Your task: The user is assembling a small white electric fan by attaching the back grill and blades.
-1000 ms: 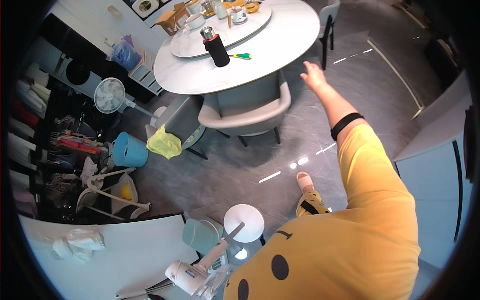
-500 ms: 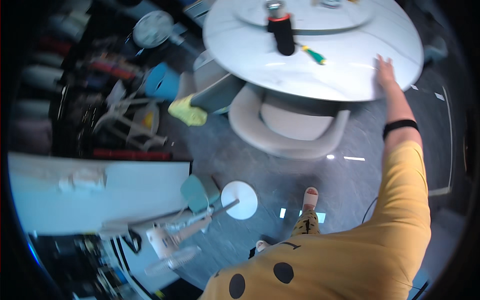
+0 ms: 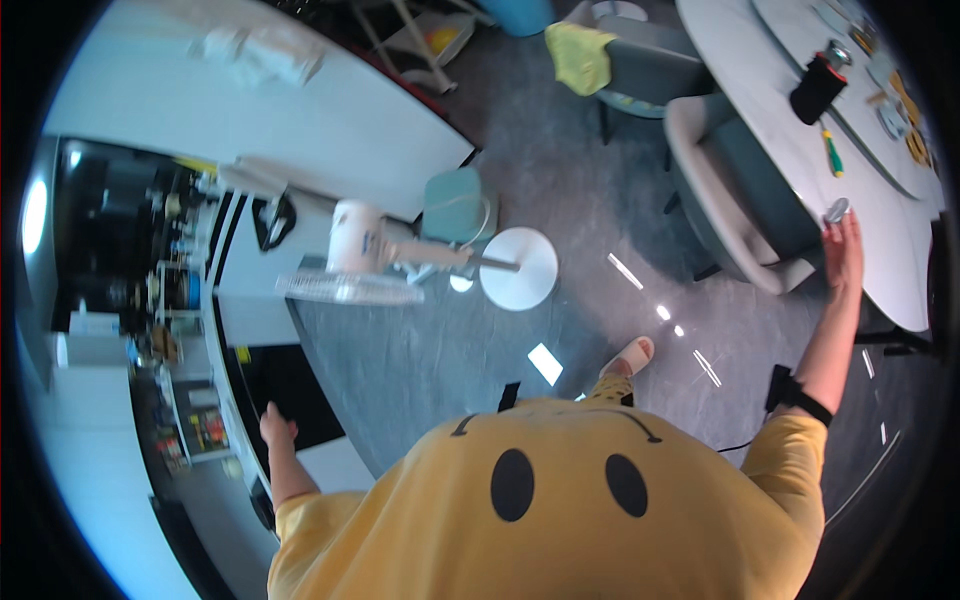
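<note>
Over the edge of the white marbled table (image 3: 870, 240), my right hand (image 3: 845, 255) has its fingers closed on a small silver oval object (image 3: 838, 211); its exact kind is too small to make out. Farther along the tabletop lies a screwdriver (image 3: 833, 155) with a green and yellow handle. Beside it is a black cylinder with a shiny metal top (image 3: 818, 90). My left hand (image 3: 277, 428) hangs out at the left, near a black panel, with thumb and forefinger apart and nothing visible in it.
A grey armchair (image 3: 725, 190) is tucked at the table; another chair has a yellow cloth (image 3: 580, 58) over it. A white standing fan (image 3: 355, 255) with a round base and a grey-green bin (image 3: 458, 205) stand on the floor. Shelves (image 3: 195, 410) line the left.
My view has swung left, so the table sits farther right. The silver object now shows at my right fingertips, where the hand earlier lay spread on the table. My left hand has come into view.
</note>
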Motion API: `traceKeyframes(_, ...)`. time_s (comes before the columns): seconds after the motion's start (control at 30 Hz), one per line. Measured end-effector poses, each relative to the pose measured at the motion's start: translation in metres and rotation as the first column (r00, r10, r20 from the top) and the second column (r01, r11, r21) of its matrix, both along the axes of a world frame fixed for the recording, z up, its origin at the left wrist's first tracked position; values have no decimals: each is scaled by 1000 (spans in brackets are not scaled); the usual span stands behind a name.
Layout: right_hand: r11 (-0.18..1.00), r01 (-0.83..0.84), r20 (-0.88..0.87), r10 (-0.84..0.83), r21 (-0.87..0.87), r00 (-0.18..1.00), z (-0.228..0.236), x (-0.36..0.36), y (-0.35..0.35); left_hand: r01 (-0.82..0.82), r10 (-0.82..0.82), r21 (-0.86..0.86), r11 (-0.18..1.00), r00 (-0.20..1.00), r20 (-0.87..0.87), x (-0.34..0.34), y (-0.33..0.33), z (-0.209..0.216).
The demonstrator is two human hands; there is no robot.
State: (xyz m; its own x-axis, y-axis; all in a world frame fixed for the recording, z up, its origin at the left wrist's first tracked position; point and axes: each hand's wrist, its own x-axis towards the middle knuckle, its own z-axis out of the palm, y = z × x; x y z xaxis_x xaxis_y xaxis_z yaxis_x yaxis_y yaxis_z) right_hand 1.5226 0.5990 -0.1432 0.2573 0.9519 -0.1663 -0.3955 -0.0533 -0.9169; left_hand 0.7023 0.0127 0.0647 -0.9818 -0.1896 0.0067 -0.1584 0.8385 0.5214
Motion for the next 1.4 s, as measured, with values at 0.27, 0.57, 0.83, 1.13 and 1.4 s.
traceKeyframes(0.27, 680, -716, -621, 633, 161, 462, 31, -309, -209, 192, -189, 6, 981, 961, 203, -68, -129, -104)
traceKeyframes(0.57, 377, -925, -629, 728, 37, 272, 64, -498, -366, 405, -459, 251, 879, 860, 222, -121, -191, -147)
traceKeyframes(0.83, 323, -946, -404, 868, 18, 288, 84, -592, -391, 758, -797, 329, 563, 604, -27, -170, -47, -109)
traceKeyframes(1.13, 416, -908, -480, 788, -49, 386, 58, -677, -373, 969, -933, 219, 110, 177, -314, -175, 137, -27)
traceKeyframes(1.4, 607, -769, -494, 616, -199, 614, 50, -729, -361, 897, -925, 261, -356, -300, -231, -215, 215, -13)
